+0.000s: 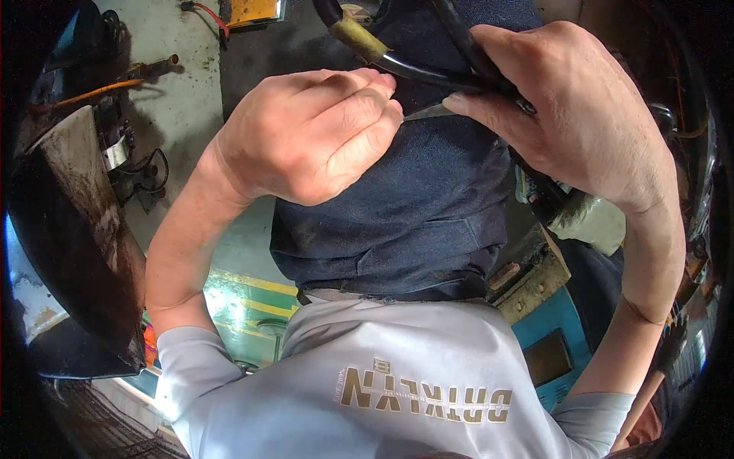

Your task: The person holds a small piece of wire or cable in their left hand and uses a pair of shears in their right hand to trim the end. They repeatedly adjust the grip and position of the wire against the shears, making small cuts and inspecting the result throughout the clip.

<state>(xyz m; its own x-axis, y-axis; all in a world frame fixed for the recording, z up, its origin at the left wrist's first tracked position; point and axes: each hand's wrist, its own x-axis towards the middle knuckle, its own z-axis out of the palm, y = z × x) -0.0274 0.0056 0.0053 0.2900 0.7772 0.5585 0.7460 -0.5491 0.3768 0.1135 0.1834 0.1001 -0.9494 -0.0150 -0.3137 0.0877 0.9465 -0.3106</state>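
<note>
- Right now, head view: both hands are up in front of the dark trousers, working close together on a black cable.
- Left hand is curled into a tight fist, fingers folded in, gripping what looks like a small blade; only its thin grey tip shows, poking out toward the right.
- Right hand is closed around the cable, thumb pressed down just beside the blade tip, pinning the cable steady.
- Blade tip sits right under the cable, touching or nearly touching it; I can't tell which.
- Cable runs up and left to a yellowish sleeve near the top edge, and loops back down under the right palm.
- Progress, as I judge it: the cable jacket looks whole and black where the blade meets it, no bare wire showing, so the cutting or stripping seems barely begun, most of it left.
- Around them: grey shirt below, a dark metal panel far left, concrete floor upper left, a blue-green machine part lower right.
</note>
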